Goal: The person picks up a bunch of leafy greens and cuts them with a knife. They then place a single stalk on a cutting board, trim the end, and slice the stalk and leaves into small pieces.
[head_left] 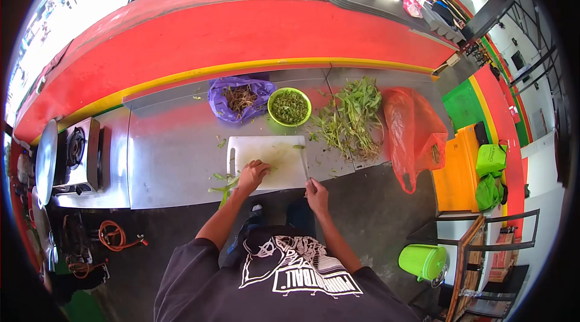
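My left hand (254,176) rests on the white cutting board (275,148) with its fingers curled. Leafy green stems (223,188) stick out to the left beneath my wrist, and the part under the fingers is mostly hidden. Closed near the board's right edge is my right hand (316,195), gripping what looks like a knife (306,166), its thin blade seen almost edge-on. A small green piece (298,147) lies on the upper right of the board. Behind it stands a lime green bowl (309,118) filled with chopped greens (289,107).
A purple plastic bag (221,109) holds brown roots. To the right lie a pile of leafy greens (356,113) with roots and a red plastic bag (411,132). A gas stove (78,156) stands far left. Behind the metal table (175,159) runs a red wall (211,32).
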A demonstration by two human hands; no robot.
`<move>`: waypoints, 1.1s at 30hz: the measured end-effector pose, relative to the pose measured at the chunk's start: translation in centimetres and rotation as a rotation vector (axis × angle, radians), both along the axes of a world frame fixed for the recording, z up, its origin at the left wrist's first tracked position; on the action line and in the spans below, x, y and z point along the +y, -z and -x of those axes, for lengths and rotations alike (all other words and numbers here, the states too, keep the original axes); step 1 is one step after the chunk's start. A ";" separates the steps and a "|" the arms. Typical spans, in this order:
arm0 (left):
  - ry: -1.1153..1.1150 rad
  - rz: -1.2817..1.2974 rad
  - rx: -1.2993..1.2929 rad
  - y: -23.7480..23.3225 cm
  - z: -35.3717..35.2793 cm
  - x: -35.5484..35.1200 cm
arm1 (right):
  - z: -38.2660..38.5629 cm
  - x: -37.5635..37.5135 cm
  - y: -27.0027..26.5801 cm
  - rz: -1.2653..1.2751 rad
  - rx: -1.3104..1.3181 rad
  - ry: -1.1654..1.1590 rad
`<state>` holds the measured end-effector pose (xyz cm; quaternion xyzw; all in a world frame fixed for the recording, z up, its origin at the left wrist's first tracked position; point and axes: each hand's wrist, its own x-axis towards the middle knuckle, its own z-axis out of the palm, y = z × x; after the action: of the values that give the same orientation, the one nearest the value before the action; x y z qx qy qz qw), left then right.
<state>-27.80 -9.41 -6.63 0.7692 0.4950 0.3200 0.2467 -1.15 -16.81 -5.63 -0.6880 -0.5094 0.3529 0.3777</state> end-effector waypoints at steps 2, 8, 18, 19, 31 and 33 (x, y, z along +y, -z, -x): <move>0.004 -0.029 -0.038 0.2 0.2 -0.1 | -0.3 0.2 -0.3 0.001 0.025 0.007; 0.058 0.056 -0.157 0.6 1.6 0.1 | 0.1 -0.7 -1.9 0.119 0.142 -0.228; -0.038 0.020 -0.043 0.1 0.7 2.7 | -0.1 -0.7 -0.8 0.074 0.131 -0.262; -0.044 -0.011 0.001 0.4 0.6 3.1 | -0.1 -0.7 -1.1 0.073 0.127 -0.242; 0.142 -0.172 0.380 -2.6 -0.4 6.0 | 0.7 -2.2 -1.6 0.134 0.327 -0.191; 0.205 -0.171 0.410 -4.2 -0.2 6.9 | 0.3 -2.0 -1.7 0.169 0.353 -0.167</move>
<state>-27.62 -2.49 -2.47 0.8824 0.4252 0.1715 0.1061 -1.50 -18.86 -3.94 -0.5999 -0.4593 0.5395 0.3716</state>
